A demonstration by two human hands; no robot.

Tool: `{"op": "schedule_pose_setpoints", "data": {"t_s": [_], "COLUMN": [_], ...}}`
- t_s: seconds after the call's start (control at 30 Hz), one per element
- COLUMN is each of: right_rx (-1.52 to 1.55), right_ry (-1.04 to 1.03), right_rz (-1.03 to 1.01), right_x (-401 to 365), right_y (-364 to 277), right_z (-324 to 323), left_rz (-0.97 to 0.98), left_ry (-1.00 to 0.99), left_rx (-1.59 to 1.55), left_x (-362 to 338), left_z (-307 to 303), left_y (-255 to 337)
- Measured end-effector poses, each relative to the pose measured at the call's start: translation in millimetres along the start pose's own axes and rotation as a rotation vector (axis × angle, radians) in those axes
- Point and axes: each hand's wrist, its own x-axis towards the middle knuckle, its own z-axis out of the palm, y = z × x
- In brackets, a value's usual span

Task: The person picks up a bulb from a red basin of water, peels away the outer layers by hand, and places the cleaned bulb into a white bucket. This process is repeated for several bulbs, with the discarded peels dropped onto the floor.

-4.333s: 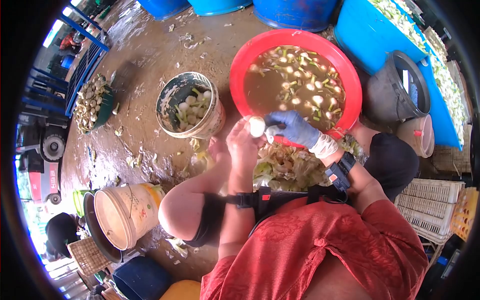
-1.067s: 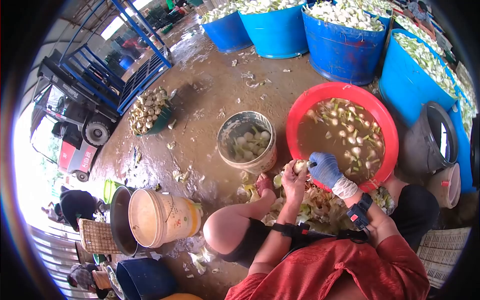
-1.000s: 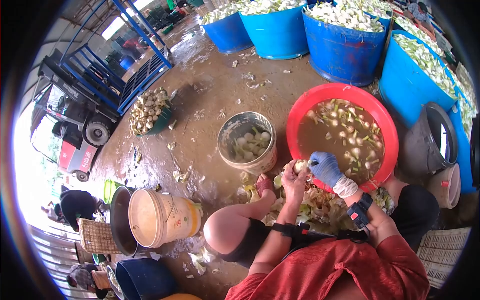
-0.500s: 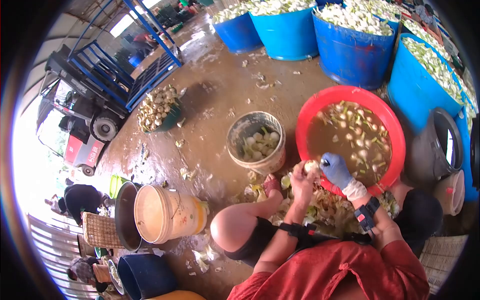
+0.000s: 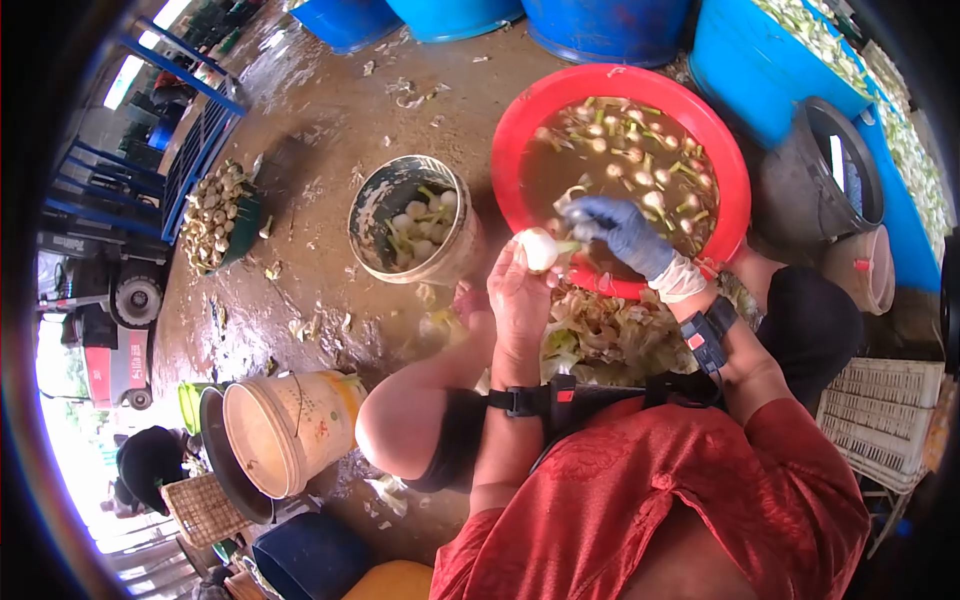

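Note:
My left hand (image 5: pixel 519 292) grips a round white bulb vegetable (image 5: pixel 539 248) just below the rim of a red basin (image 5: pixel 735 165). The basin holds brown water with several floating bulbs and green stalks. My right hand (image 5: pixel 622 229), in a blue glove with a white cuff, is closed at the bulb's right side, against its green stalk; I cannot make out a tool in it. A white pail (image 5: pixel 455 255) with several peeled bulbs stands left of the basin. Trimmed leaves (image 5: pixel 610 335) lie heaped under my hands.
Blue tubs (image 5: pixel 760 70) of vegetables line the far side. A dark bucket (image 5: pixel 795 200) and a tan one (image 5: pixel 868 275) stand right. A tipped cream pail (image 5: pixel 290 430), a pile of unpeeled bulbs (image 5: pixel 210 215), a forklift (image 5: pixel 105 310) and white crates (image 5: pixel 880 420) surround the wet floor.
The view has tilted down and closer to my hands. My hands still work the bulb; a green stalk now shows at the gloved hand.

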Motion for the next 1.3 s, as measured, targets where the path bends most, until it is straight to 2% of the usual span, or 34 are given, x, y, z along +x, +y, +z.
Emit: {"op": "schedule_pose_setpoints", "data": {"t_s": [0.07, 0.1, 0.13, 0.2, 0.23, 0.27, 0.33, 0.4, 0.5, 0.57, 0.63, 0.67, 0.73, 0.77, 0.8, 0.87, 0.93, 0.97, 1.0, 1.03, 1.1, 1.13, 1.17, 1.2, 1.27, 1.3], "right_rx": [-0.246, -0.386, -0.385, -0.570, -0.570, -0.569, -0.774, -0.794, -0.781, -0.748, -0.649, -0.647, -0.753, -0.199, -0.199, -0.506, -0.597, -0.663, -0.727, -0.725, -0.129, -0.129, 0.470, 1.063, 1.274, 1.111], "right_ry": [-0.165, -0.150, -0.149, -0.204, -0.130, -0.129, -0.087, -0.086, -0.066, -0.043, -0.313, -0.316, -0.253, -0.160, -0.159, -0.204, -0.219, -0.229, -0.239, -0.240, 0.064, 0.064, 0.169, 0.265, 0.045, 0.080], "right_rz": [-0.038, -0.138, -0.136, -0.034, -0.114, -0.110, -0.209, -0.195, -0.142, -0.105, -0.110, -0.107, -0.429, 0.195, 0.198, -0.192, -0.179, -0.308, -0.436, -0.436, -0.223, -0.223, 0.147, 0.529, 0.394, 0.299], "right_x": [0.6, 0.8, 0.9, -0.6, -3.7, -4.2, -5.4, -7.1, -8.8, -8.7, -11.0, -12.7, -15.9, -20.2, -21.9, -22.4, -22.1, -21.9, -22.1, -23.5, -27.6, -25.3, -19.1, -13.6, -12.8, -15.5], "right_y": [9.2, 13.5, 12.5, 9.8, 15.7, 21.7, 26.9, 24.9, 42.2, 49.5, 54.5, 57.4, 57.9, 54.3, 52.9, 50.6, 55.4, 54.4, 53.7, 56.9, 65.1, 67.8, 70.3, 73.5, 55.2, 53.1], "right_z": [5.7, 7.8, 9.0, 11.8, 15.7, 16.5, 18.7, 19.7, 19.1, 13.3, 2.4, -1.9, -5.0, -0.4, 2.0, 2.5, -0.7, -3.1, -4.4, -4.3, -3.6, -8.9, -18.0, -27.0, -44.9, -49.0], "left_rz": [0.029, 0.023, 0.021, 0.013, 0.003, -0.001, -0.031, -0.082, -0.120, 0.027, -0.002, -0.031, -0.029, -0.084, -0.139, -0.280, -0.309, -0.308, -0.276, -0.243, -0.207, -0.170, -0.230, -0.229, -0.284, -0.305], "left_ry": [0.135, 0.183, 0.184, 0.230, 0.242, 0.244, 0.315, 0.280, 0.357, 0.202, 0.202, 0.207, 0.138, 0.194, 0.248, 0.270, 0.219, 0.221, 0.212, 0.203, 0.184, 0.166, 0.119, 0.122, 0.126, 0.186], "left_rx": [0.099, 0.182, 0.183, 0.243, 0.351, 0.351, 0.478, 0.516, 0.607, 0.764, 0.687, 0.608, 0.540, 0.451, 0.361, 0.607, 0.607, 0.607, 0.479, 0.351, 0.250, 0.147, 0.013, 0.013, -0.058, -0.020], "left_x": [-2.1, -0.2, -0.4, -1.8, -3.4, -4.2, -6.5, -7.9, -8.8, -7.6, -6.4, -6.5, -5.9, -5.8, -4.8, -2.2, -2.9, -3.1, -2.8, -2.5, -2.6, -2.2, 0.0, 1.2, 2.1, 3.1], "left_z": [17.7, 18.0, 15.4, 8.1, 9.9, 11.9, 15.5, 9.4, 13.3, 7.2, 1.8, -1.3, -1.2, 6.5, 12.4, -0.4, -6.7, -5.7, -4.4, -1.9, 1.8, 2.1, -8.2, -17.9, -27.4, -32.5], "left_y": [-0.9, -2.3, -3.7, -7.2, -8.5, -10.0, -11.7, -11.0, -11.5, -14.3, -16.9, -17.6, -12.9, -10.9, -10.2, -16.2, -17.5, -17.8, -18.7, -18.3, -15.7, -14.3, -13.5, -14.6, -14.7, -14.9]}}
